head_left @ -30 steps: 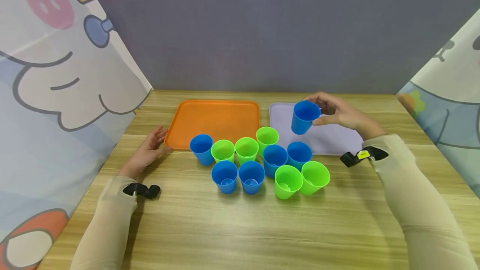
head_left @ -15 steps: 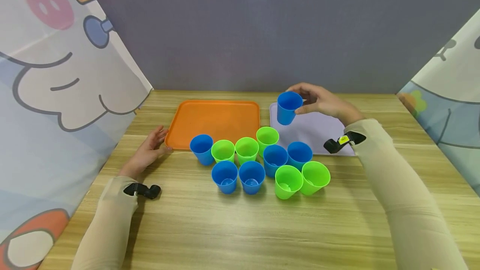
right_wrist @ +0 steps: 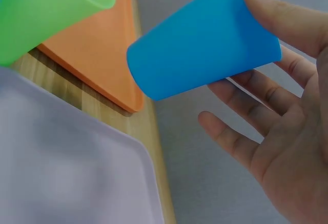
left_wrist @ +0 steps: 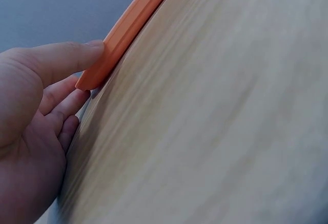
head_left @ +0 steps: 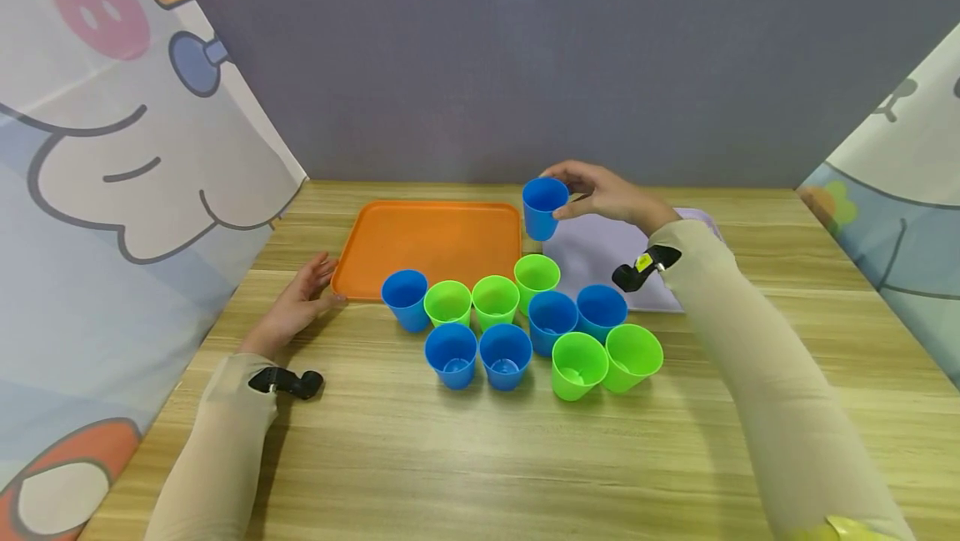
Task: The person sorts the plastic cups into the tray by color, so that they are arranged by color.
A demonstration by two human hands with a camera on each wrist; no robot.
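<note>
In the head view my right hand (head_left: 600,193) holds a blue plastic cup (head_left: 542,220) upright, raised over the gap between the orange tray (head_left: 427,245) and the lilac tray (head_left: 600,253). The right wrist view shows thumb and fingers about the upper part of this cup (right_wrist: 200,44), the little finger standing off it. My left hand (head_left: 300,299) rests at the orange tray's near left corner. In the left wrist view its thumb touches the orange tray's rim (left_wrist: 123,34), with the loosely extended fingers (left_wrist: 64,103) just beyond the corner.
Several blue cups (head_left: 505,358) and green cups (head_left: 573,366) stand upright, mouths up, in a cluster before both trays. One green cup (head_left: 536,281) stands between the trays' near corners. A grey panel (head_left: 525,66) rises behind the wooden table (head_left: 450,458); printed cloths flank it.
My right hand has carried the blue cup leftward and slightly away, from over the lilac tray to the gap between the trays. The left hand and the standing cups have stayed put.
</note>
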